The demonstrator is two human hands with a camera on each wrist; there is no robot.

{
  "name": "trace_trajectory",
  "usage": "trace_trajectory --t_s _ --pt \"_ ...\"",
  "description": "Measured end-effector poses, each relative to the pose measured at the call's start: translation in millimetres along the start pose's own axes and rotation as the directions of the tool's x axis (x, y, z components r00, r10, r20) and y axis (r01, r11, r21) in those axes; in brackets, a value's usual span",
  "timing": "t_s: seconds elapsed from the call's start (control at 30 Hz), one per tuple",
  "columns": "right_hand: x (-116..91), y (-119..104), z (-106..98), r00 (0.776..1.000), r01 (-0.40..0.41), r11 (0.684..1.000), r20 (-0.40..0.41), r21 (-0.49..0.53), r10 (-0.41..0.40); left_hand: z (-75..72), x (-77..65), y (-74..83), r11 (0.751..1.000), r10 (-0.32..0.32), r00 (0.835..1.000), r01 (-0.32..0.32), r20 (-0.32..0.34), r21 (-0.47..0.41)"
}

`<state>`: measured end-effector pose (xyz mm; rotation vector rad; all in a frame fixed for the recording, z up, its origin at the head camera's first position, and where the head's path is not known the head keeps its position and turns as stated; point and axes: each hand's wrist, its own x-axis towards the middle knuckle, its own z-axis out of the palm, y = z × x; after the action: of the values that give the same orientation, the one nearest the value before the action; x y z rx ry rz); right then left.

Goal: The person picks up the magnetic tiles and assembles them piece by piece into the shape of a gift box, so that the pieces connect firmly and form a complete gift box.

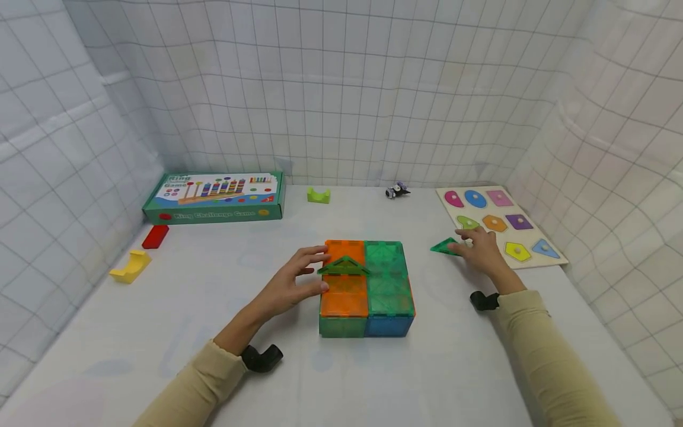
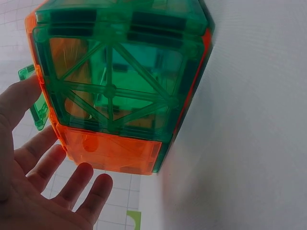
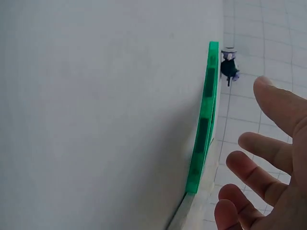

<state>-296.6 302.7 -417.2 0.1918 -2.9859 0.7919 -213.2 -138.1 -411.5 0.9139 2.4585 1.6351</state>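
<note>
A box of see-through magnetic tiles [image 1: 389, 290] has orange and green squares on top and green and blue ones in front. On its orange top stands a green triangle tile [image 1: 344, 267]. My left hand [image 1: 296, 281] is at the box's left side, thumb and fingers spread on either side of that triangle; in the left wrist view the fingers look straight and loose. My right hand [image 1: 480, 252] hovers by a second green triangle tile [image 1: 444, 247] lying on the table. The right wrist view shows a gap between the fingers and this tile [image 3: 204, 120].
A shape puzzle board [image 1: 507, 240] lies under and beyond my right hand. Farther back are a small penguin-like figure [image 1: 397, 190], a lime curved block [image 1: 318, 196] and a ring game box [image 1: 213, 198]. A red block [image 1: 156, 236] and yellow block [image 1: 131, 267] lie at left.
</note>
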Motion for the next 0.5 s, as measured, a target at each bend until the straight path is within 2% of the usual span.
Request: trace_trajectory --t_s 0.13,0.27,0.5 --pt "13 4 -1 0.997 -0.025 0.997 0.075 -0.073 0.030 0.2 -0.4 -0.4 1.000 0.003 1.000 -0.003 -0.009 0.001" --pt "18 4 -1 0.992 -0.049 0.994 0.112 -0.096 0.060 0.8 -0.2 0.9 1.000 -0.004 1.000 0.004 -0.014 0.000" --pt "4 1 1 0.994 -0.028 0.999 0.108 0.018 0.025 2.2 -1.3 14.7 1.000 -0.029 1.000 0.029 -0.011 -0.012"
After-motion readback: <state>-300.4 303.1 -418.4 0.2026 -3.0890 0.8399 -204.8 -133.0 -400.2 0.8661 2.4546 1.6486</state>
